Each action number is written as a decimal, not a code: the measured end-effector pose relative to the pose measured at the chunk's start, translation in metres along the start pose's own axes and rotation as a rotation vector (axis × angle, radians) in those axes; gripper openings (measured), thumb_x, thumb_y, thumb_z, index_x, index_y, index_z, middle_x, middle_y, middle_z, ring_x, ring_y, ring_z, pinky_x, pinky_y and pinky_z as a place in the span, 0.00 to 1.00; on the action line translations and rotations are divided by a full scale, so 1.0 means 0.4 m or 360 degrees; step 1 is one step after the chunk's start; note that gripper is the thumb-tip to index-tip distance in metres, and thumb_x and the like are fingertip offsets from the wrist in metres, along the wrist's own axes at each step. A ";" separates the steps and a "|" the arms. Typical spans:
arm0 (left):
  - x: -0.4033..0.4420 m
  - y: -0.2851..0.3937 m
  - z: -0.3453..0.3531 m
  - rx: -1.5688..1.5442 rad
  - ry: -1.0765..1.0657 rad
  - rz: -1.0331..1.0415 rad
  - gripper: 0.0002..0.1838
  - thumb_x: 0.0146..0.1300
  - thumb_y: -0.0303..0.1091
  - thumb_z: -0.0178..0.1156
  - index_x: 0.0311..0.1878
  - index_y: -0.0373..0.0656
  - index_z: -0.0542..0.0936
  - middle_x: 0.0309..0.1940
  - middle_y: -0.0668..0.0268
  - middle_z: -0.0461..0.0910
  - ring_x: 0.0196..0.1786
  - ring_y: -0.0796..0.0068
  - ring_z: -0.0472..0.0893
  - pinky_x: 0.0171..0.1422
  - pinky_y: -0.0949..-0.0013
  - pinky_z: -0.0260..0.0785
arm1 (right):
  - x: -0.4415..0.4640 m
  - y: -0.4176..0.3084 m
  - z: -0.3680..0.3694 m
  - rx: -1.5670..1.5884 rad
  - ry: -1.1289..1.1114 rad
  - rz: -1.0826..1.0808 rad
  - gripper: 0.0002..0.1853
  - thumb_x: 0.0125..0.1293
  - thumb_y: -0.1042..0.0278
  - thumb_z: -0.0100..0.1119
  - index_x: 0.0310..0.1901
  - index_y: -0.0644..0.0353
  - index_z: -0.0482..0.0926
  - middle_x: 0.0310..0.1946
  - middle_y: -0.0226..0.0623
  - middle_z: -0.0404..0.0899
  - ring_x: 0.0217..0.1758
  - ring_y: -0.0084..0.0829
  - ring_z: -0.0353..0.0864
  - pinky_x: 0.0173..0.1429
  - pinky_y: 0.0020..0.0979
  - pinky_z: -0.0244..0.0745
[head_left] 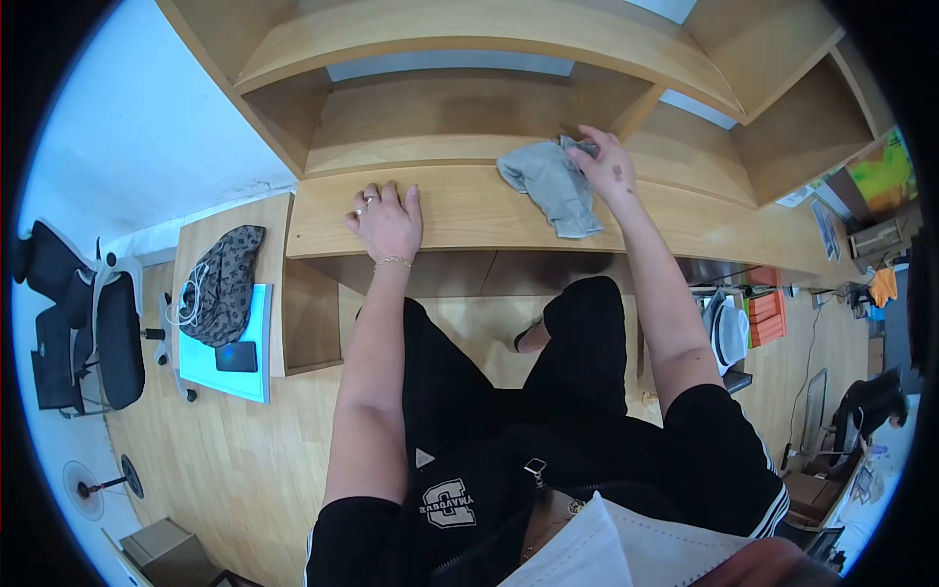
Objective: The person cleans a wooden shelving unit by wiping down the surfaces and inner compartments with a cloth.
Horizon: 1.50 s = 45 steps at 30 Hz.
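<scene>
My left hand (388, 223) rests palm down on the wooden desk top (460, 210), its fingers spread and nothing in it. A ring and a bracelet show on it. Further right, my right hand (603, 166) holds the upper right corner of a crumpled grey cloth (556, 186) between thumb and fingers. The cloth lies over the desk's surface, just in front of the lower shelf (421, 112), with one end hanging toward the front edge.
Left of the desk, a side cabinet (215, 230) bears a dark patterned bag (227, 284), a white cable, a light blue folder (196, 362) and a dark phone-like object (237, 356). Office chairs (117, 333) stand far left. Orange trays (768, 318) and a white hat-like item are at right.
</scene>
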<state>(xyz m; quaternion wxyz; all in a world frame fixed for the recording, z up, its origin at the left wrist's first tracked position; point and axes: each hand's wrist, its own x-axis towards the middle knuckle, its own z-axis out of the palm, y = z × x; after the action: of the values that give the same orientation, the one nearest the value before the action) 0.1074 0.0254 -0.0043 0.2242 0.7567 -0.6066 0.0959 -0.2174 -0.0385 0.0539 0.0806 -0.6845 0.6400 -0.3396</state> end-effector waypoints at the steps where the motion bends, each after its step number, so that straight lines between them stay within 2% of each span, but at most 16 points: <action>1: -0.001 -0.002 -0.001 -0.0001 -0.0003 -0.0002 0.26 0.67 0.56 0.48 0.52 0.45 0.79 0.54 0.57 0.75 0.61 0.58 0.68 0.61 0.49 0.54 | -0.018 -0.011 -0.015 -0.0156 0.0064 -0.0042 0.25 0.56 0.56 0.67 0.55 0.56 0.78 0.47 0.45 0.79 0.49 0.43 0.79 0.54 0.36 0.74; 4: 0.001 0.001 0.003 -0.0008 0.0014 0.0010 0.26 0.67 0.56 0.48 0.52 0.45 0.80 0.54 0.57 0.76 0.60 0.58 0.68 0.61 0.49 0.53 | -0.041 0.012 -0.017 -0.0249 0.0172 -0.0065 0.23 0.56 0.58 0.66 0.52 0.55 0.79 0.48 0.47 0.78 0.53 0.46 0.77 0.57 0.38 0.72; 9: -0.002 0.003 0.002 0.0020 0.0036 0.0002 0.25 0.65 0.56 0.49 0.49 0.45 0.81 0.52 0.56 0.76 0.59 0.57 0.69 0.60 0.48 0.55 | -0.079 0.098 0.040 -0.0032 0.0298 0.0122 0.24 0.57 0.55 0.65 0.52 0.58 0.76 0.51 0.47 0.75 0.57 0.46 0.73 0.62 0.41 0.68; 11: 0.002 0.022 -0.020 0.0008 -0.0134 -0.0055 0.22 0.63 0.52 0.51 0.41 0.43 0.82 0.44 0.55 0.79 0.51 0.55 0.74 0.52 0.47 0.63 | -0.092 0.126 0.052 -0.0107 0.0254 0.0386 0.27 0.61 0.51 0.62 0.53 0.64 0.73 0.51 0.47 0.76 0.56 0.43 0.74 0.61 0.39 0.68; 12: 0.006 0.027 -0.023 0.0025 -0.0225 -0.0141 0.21 0.62 0.50 0.52 0.38 0.41 0.82 0.40 0.55 0.81 0.45 0.54 0.78 0.47 0.47 0.66 | -0.088 0.119 0.046 0.0244 0.0165 0.0571 0.26 0.61 0.52 0.64 0.53 0.65 0.73 0.43 0.43 0.80 0.50 0.38 0.77 0.57 0.37 0.70; 13: -0.001 0.019 0.014 0.0017 -0.0213 -0.0103 0.20 0.62 0.49 0.52 0.37 0.41 0.82 0.38 0.55 0.81 0.44 0.54 0.79 0.46 0.48 0.67 | -0.074 0.160 0.053 0.0106 0.0089 0.0519 0.26 0.62 0.52 0.64 0.53 0.65 0.72 0.42 0.43 0.80 0.49 0.36 0.77 0.55 0.35 0.70; 14: -0.014 0.024 0.013 0.0133 0.0022 -0.0070 0.19 0.60 0.47 0.52 0.36 0.41 0.82 0.38 0.53 0.81 0.44 0.55 0.79 0.47 0.50 0.67 | -0.044 0.278 0.135 0.0920 0.0165 0.0684 0.27 0.61 0.50 0.65 0.53 0.64 0.72 0.44 0.43 0.79 0.48 0.34 0.76 0.53 0.34 0.70; 15: -0.005 0.022 0.008 0.0099 0.0049 -0.0080 0.18 0.59 0.45 0.53 0.36 0.39 0.82 0.38 0.52 0.80 0.44 0.54 0.78 0.48 0.50 0.66 | -0.001 0.361 0.165 0.1016 0.0055 0.0641 0.30 0.62 0.49 0.63 0.55 0.66 0.70 0.48 0.44 0.77 0.52 0.35 0.74 0.57 0.34 0.68; 16: 0.022 0.026 -0.023 -0.0079 -0.0437 -0.0264 0.24 0.60 0.51 0.53 0.43 0.38 0.81 0.43 0.50 0.79 0.49 0.52 0.76 0.56 0.46 0.61 | 0.036 0.466 0.188 0.1034 -0.0051 0.0514 0.32 0.62 0.47 0.61 0.57 0.67 0.69 0.51 0.46 0.75 0.56 0.37 0.72 0.61 0.35 0.66; 19: -0.006 0.020 0.014 -0.0263 0.0029 -0.0149 0.27 0.62 0.52 0.52 0.49 0.35 0.78 0.52 0.49 0.73 0.59 0.55 0.68 0.64 0.47 0.51 | 0.127 0.718 0.278 0.1158 -0.0213 0.0180 0.39 0.64 0.42 0.56 0.63 0.71 0.63 0.63 0.50 0.68 0.67 0.42 0.66 0.72 0.36 0.59; 22: -0.004 0.028 -0.018 -0.0335 -0.0060 -0.0181 0.26 0.62 0.51 0.52 0.49 0.34 0.77 0.53 0.48 0.72 0.61 0.54 0.65 0.65 0.47 0.49 | 0.094 0.603 0.236 0.0518 -0.0206 0.0189 0.52 0.54 0.30 0.60 0.67 0.69 0.60 0.69 0.51 0.61 0.72 0.42 0.60 0.74 0.35 0.54; 25: -0.012 0.011 -0.027 -0.0346 -0.0095 -0.0195 0.26 0.63 0.50 0.52 0.49 0.34 0.77 0.54 0.47 0.71 0.61 0.53 0.65 0.65 0.47 0.49 | 0.027 0.302 0.154 -0.0530 -0.0279 0.0105 0.55 0.52 0.26 0.58 0.67 0.69 0.61 0.69 0.54 0.60 0.74 0.43 0.58 0.74 0.35 0.55; 28: -0.013 0.017 -0.026 -0.0378 -0.0100 -0.0183 0.26 0.63 0.50 0.52 0.49 0.33 0.77 0.55 0.47 0.70 0.62 0.52 0.64 0.66 0.46 0.48 | 0.011 0.187 0.100 -0.0412 -0.0555 0.0304 0.59 0.50 0.25 0.59 0.70 0.69 0.56 0.69 0.54 0.61 0.73 0.44 0.58 0.75 0.34 0.53; 31: -0.014 0.015 -0.045 -0.0418 -0.0145 -0.0194 0.26 0.63 0.50 0.52 0.50 0.33 0.77 0.56 0.47 0.69 0.64 0.52 0.63 0.68 0.45 0.47 | 0.074 0.342 0.176 -0.0308 -0.0548 0.0257 0.59 0.51 0.26 0.60 0.68 0.73 0.57 0.68 0.55 0.61 0.73 0.44 0.59 0.76 0.33 0.50; 33: -0.013 0.017 -0.053 -0.0435 -0.0202 -0.0215 0.26 0.63 0.50 0.52 0.50 0.33 0.77 0.56 0.47 0.69 0.65 0.51 0.62 0.69 0.44 0.46 | 0.067 0.370 0.167 -0.0471 -0.0586 0.0115 0.55 0.51 0.31 0.63 0.68 0.71 0.59 0.66 0.55 0.63 0.71 0.44 0.62 0.73 0.34 0.53; 45: -0.006 0.014 0.003 -0.0362 -0.0112 -0.0182 0.29 0.61 0.53 0.52 0.50 0.34 0.79 0.58 0.49 0.70 0.66 0.52 0.61 0.68 0.44 0.46 | 0.016 0.112 0.167 -0.0603 -0.0683 -0.0092 0.48 0.50 0.35 0.65 0.63 0.67 0.65 0.59 0.52 0.70 0.64 0.45 0.68 0.68 0.36 0.58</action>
<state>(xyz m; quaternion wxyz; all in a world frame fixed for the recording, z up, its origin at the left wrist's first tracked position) 0.1012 0.0262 -0.0050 0.2922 0.7627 -0.5768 -0.0131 -0.2166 -0.0739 -0.0188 0.0750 -0.7615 0.6407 -0.0635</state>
